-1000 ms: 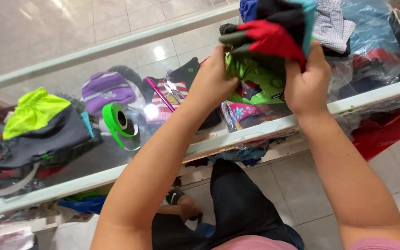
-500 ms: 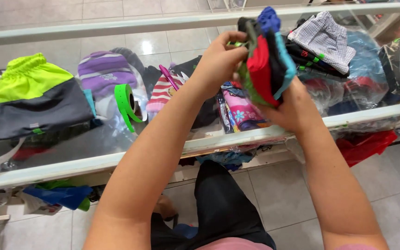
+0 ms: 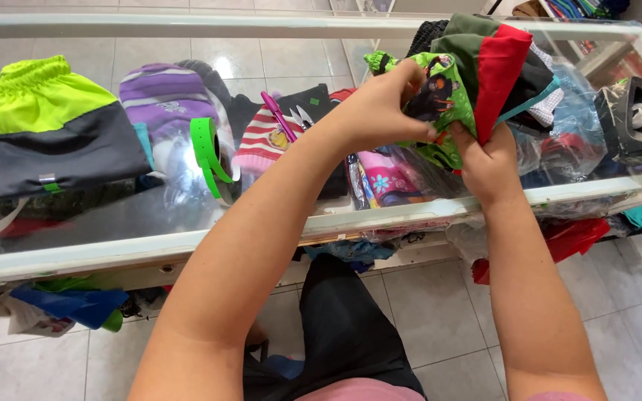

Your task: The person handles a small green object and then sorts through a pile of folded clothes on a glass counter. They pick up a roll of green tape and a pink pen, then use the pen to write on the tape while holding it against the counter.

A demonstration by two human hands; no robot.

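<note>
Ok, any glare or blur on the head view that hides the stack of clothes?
Head view: sharp on both hands, left hand and right hand, gripping the green, red and dark folded clothes stack; bright reflections on the glass counter top stay left of it.

Garment stack [image 3: 484,67] right on the counter [image 3: 113,256], shorts [image 3: 39,126] left.

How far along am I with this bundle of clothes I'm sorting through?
Nothing looks set aside yet. Both hands, left hand and right hand, grip the whole stack of folded garments above the glass counter, fingers parting the green printed piece. The red and dark pieces remain.
</note>
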